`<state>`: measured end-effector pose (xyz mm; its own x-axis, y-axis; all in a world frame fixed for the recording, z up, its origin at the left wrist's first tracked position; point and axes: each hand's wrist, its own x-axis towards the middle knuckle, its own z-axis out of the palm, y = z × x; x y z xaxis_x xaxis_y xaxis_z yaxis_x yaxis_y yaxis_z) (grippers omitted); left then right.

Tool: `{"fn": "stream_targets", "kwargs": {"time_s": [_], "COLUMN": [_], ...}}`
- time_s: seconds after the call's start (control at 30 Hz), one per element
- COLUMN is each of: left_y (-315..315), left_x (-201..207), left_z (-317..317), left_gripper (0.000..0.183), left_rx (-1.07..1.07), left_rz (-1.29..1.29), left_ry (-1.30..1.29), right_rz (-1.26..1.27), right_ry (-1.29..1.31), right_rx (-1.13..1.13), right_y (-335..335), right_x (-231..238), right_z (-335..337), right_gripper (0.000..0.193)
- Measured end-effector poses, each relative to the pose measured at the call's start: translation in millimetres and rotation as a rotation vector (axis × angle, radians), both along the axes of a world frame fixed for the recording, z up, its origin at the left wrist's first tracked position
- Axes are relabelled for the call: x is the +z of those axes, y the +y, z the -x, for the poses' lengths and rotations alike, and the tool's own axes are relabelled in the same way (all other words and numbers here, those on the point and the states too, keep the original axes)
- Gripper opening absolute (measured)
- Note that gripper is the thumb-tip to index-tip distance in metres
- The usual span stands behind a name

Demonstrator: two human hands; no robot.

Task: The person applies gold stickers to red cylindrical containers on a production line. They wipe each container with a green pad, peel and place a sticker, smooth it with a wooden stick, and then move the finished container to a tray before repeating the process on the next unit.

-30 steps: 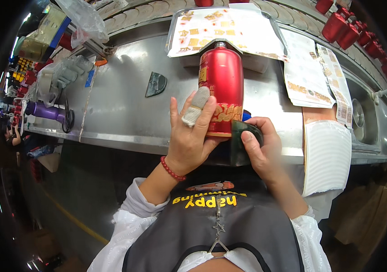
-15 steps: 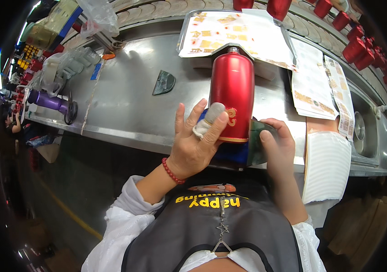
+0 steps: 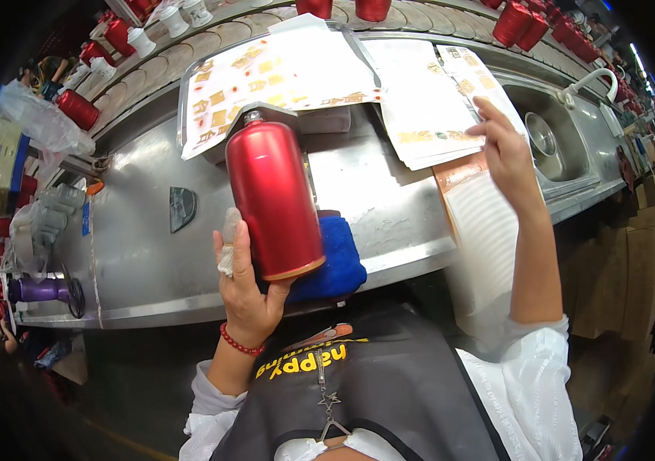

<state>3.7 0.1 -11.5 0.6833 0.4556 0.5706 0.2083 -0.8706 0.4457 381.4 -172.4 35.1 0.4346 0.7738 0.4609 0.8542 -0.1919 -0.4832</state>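
A glossy red bottle (image 3: 275,196) with a gold rim at its base lies tilted, its neck on a dark notched rest. My left hand (image 3: 247,288) is closed against the bottle's lower left side, a grey cover on one finger. Beneath the base sits a folded blue cloth (image 3: 339,257). My right hand (image 3: 502,150) is raised over the right-hand stack of printed sheets (image 3: 420,115), its fingers apart and slightly bent, with nothing visible in them. A dark green scraper (image 3: 182,209) lies on the steel table left of the bottle.
Behind the bottle, a metal tray (image 3: 185,115) bears a sheet of gold and red decals. A sink (image 3: 573,157) with a white tap stands right. White ribbed material (image 3: 489,230) hangs by the front edge. Red bottles (image 3: 513,23) line a conveyor behind; a purple heat gun (image 3: 39,290) lies left.
My right hand has left the dark green piece beside the bottle and risen to the right over the sheets. The bottle's gold motif has turned out of sight; plain red now faces up.
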Motion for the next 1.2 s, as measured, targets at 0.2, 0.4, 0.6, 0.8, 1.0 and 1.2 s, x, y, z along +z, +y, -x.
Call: {"fn": "stream_targets", "kwargs": {"time_s": [0.2, 0.4, 0.6, 0.8, 1.0, 1.2], "left_y": [0, 0, -3, -6, -6, -2], "left_x": [-16, -20, -19, -22, -25, -26], "left_z": [8, 14, 16, 16, 16, 20], "left_gripper": [0.083, 0.087, 0.091, 0.091, 0.088, 0.087], "left_rx": [0.038, 0.051, 0.076, 0.027, 0.015, 0.056], "left_rz": [0.092, 0.030, 0.055, 0.208, 0.248, 0.101], "left_ry": [0.032, 0.049, 0.079, 0.015, -0.005, 0.035], "right_rz": [0.323, 0.451, 0.616, 0.450, 0.278, 0.491], "right_ry": [-0.201, -0.260, 0.046, 0.128, -0.245, -0.077], "right_rx": [-0.402, -0.608, -0.748, -0.813, -0.810, -0.022], "right_y": [-24, 4, 36, 33, 46, 117], "right_x": [-82, -93, -106, -119, -105, -19], "right_z": [-192, -259, -311, -333, -299, -195], "right_gripper": [0.031, 0.027, 0.043, 0.033, 0.021, 0.014]}}
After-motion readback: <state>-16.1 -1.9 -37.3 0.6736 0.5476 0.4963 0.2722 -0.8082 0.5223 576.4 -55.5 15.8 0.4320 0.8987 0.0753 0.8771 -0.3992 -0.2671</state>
